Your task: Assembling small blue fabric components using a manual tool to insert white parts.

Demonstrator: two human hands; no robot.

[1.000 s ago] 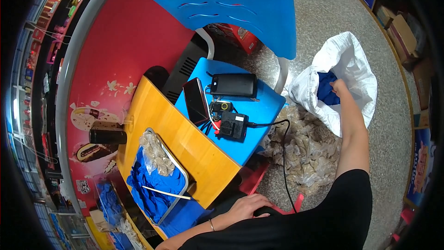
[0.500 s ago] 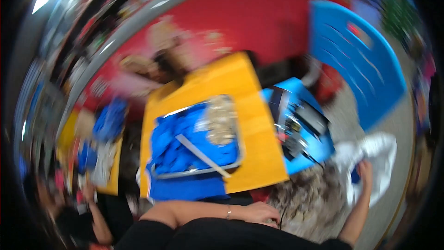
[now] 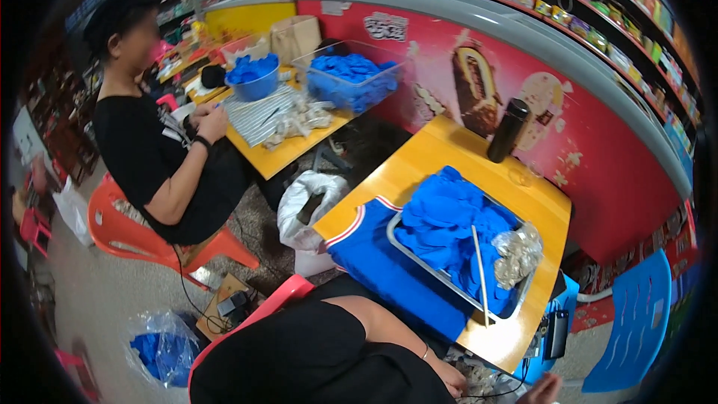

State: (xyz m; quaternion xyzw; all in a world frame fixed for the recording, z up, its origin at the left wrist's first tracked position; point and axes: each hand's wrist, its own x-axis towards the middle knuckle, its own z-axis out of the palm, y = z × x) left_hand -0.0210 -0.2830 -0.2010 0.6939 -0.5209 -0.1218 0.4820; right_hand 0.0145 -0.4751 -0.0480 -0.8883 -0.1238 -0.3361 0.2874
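Observation:
My left hand [image 3: 451,378] is low beside the table's near edge, fingers curled. What it holds is hidden; a thin black cable runs beside it. My right hand [image 3: 544,389] is at the picture's lower edge, partly cut off, its fingers drawn together on something I cannot make out. Above them on the yellow table [image 3: 404,157] sits a metal tray [image 3: 394,238] heaped with blue fabric pieces [image 3: 443,206]. A pale flat stick [image 3: 479,277] lies across them, and a clump of clear and beige material [image 3: 518,254] rests at the tray's right end.
A blue garment [image 3: 396,277] drapes over the table's near edge. A dark bottle [image 3: 510,131] stands at the back. Black devices lie on a blue stool [image 3: 565,299] near a blue chair [image 3: 632,322]. Another person [image 3: 161,135] works at the left table; a white sack [image 3: 303,213] stands between.
My view has swung left, bringing the other person fully in. My right hand has left the white bag and is now close to my left hand, at the lower edge.

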